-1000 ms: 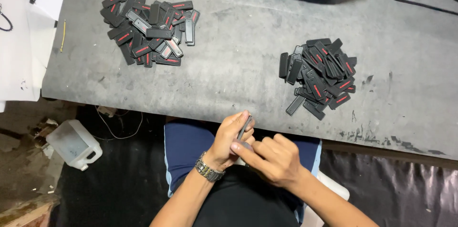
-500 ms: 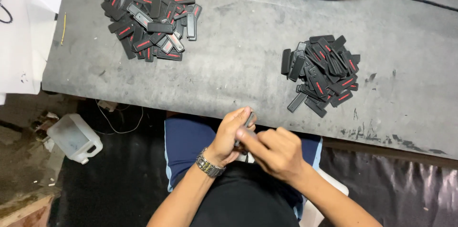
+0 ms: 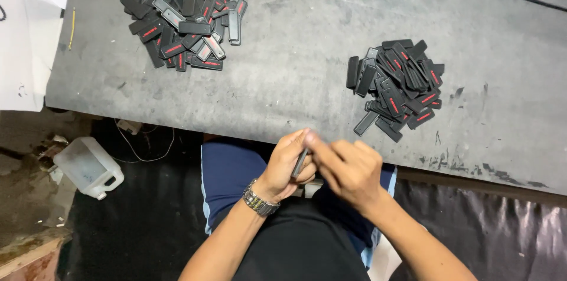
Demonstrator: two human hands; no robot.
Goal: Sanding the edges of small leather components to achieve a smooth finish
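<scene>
I've got both hands pulled in over my lap, just off the desk (image 3: 295, 80) edge. Left hand (image 3: 287, 166) pinches a slim dark tag (image 3: 300, 163) upright; right hand (image 3: 348, 169) fingertips grip its top end, w/ two piles (image 3: 180, 18) (image 3: 396, 83) kept apart on desk.

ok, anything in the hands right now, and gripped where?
Yes: one small dark flat piece, pinched between both hands. Left hand holds its lower part, right hand its top.
</scene>
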